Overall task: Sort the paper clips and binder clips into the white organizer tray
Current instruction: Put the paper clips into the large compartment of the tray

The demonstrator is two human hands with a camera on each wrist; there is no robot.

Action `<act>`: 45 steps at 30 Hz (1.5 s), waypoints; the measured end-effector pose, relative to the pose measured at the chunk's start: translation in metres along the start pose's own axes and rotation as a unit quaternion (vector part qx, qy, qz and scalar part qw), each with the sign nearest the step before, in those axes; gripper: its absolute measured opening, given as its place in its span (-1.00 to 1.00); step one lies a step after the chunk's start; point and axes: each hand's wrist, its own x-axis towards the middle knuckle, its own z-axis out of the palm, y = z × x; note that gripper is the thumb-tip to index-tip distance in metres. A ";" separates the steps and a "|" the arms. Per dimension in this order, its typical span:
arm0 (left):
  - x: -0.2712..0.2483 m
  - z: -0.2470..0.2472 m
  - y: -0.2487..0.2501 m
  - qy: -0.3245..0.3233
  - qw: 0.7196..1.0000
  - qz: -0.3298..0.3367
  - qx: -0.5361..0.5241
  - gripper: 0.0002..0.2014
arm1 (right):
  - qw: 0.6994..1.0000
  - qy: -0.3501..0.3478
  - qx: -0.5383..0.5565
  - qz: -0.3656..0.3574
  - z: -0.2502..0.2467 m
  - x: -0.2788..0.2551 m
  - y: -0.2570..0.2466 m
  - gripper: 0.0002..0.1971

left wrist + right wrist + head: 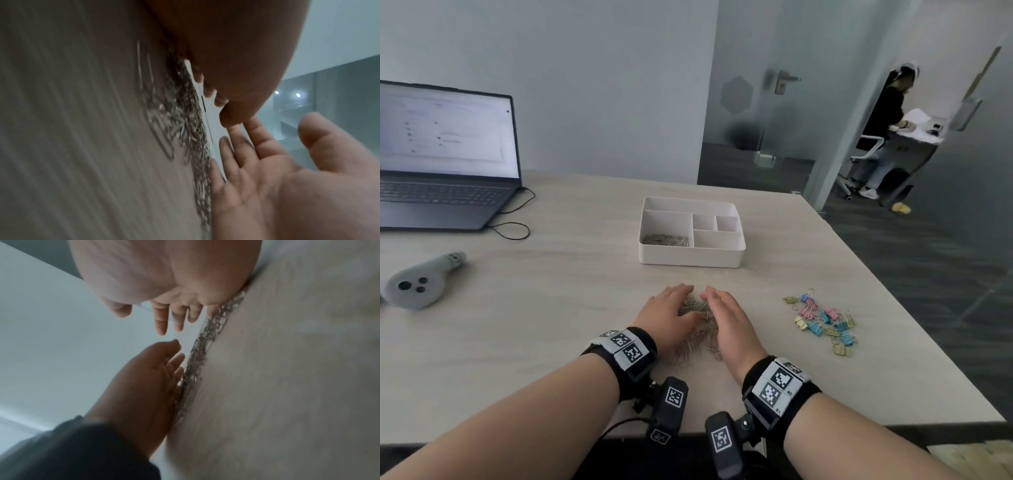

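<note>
A heap of silver paper clips [698, 320] lies on the table between my two hands. My left hand [671, 310] stands on its edge against the heap's left side, fingers straight. My right hand [724, 313] mirrors it on the right side, and the fingertips nearly meet at the far end. The left wrist view shows the paper clips [185, 123] piled against both palms, as does the right wrist view of the clips [200, 353]. The white organizer tray [688, 256] stands further back, with paper clips [666, 240] in its large left compartment. Coloured binder clips [822, 322] lie scattered to the right.
An open laptop [445, 161] with a black cable [515, 219] stands at the back left. A grey handheld controller [417, 282] lies at the left. The table's right edge runs just beyond the binder clips. A person [888, 130] stands far off past a doorway.
</note>
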 end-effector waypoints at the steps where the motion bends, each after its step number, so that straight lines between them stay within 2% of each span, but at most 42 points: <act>1: -0.003 -0.005 -0.001 -0.002 1.000 0.001 -0.026 -0.36 | 1.000 0.003 -0.004 -0.002 -0.003 -0.003 -0.003 -0.56; 3: -0.009 -0.015 -0.002 -0.012 1.000 0.000 -0.027 -0.36 | 0.999 0.009 -0.038 -0.010 -0.011 -0.005 -0.007 -0.63; 5: -0.012 -0.025 -0.004 -0.021 1.000 -0.003 0.001 -0.34 | 0.993 0.002 -0.119 -0.016 -0.021 -0.005 -0.015 -0.73; 7: -0.011 -0.036 -0.006 -0.043 0.998 -0.021 0.031 -0.20 | 0.977 -0.036 -0.211 0.008 -0.033 -0.002 -0.024 -0.71; 9: -0.009 -0.047 -0.009 -0.088 0.992 -0.044 0.083 0.06 | 0.944 -0.088 -0.314 0.044 -0.047 0.004 -0.031 -0.41; 11: -0.009 -0.055 -0.011 -0.137 0.977 -0.066 0.147 0.27 | 0.891 -0.137 -0.425 0.085 -0.056 0.010 -0.035 -0.10; 12: -0.010 -0.057 -0.011 -0.157 0.970 -0.072 0.174 0.32 | 0.867 -0.154 -0.462 0.102 -0.059 0.012 -0.038 -0.01; 15: -0.012 -0.058 -0.010 -0.189 0.953 -0.083 0.221 0.39 | 0.824 -0.179 -0.522 0.129 -0.059 0.015 -0.041 0.17; 19: -0.008 -0.048 -0.003 -0.181 0.953 -0.074 0.232 0.34 | 0.794 -0.205 -0.557 0.131 -0.051 0.023 -0.038 0.27; 23: -0.001 -0.044 0.005 -0.162 0.961 -0.065 0.217 0.07 | 0.813 -0.207 -0.533 0.109 -0.041 0.032 -0.041 0.13; 30: 0.009 -0.039 0.005 -0.106 0.976 -0.034 0.186 -0.41 | 0.830 -0.202 -0.520 0.027 -0.027 0.045 -0.037 -0.37; 35: 0.014 -0.040 0.001 -0.100 0.979 -0.017 0.179 -0.66 | 0.836 -0.190 -0.515 -0.011 -0.023 0.051 -0.033 -0.69; 40: 0.019 -0.042 0.000 -0.100 0.982 -0.005 0.158 -0.75 | 0.845 -0.186 -0.501 -0.020 -0.022 0.056 -0.031 -0.80; 45: 0.021 -0.046 -0.002 -0.099 0.989 -0.007 0.108 -0.88 | 0.882 -0.189 -0.430 0.027 -0.023 0.062 -0.029 -0.82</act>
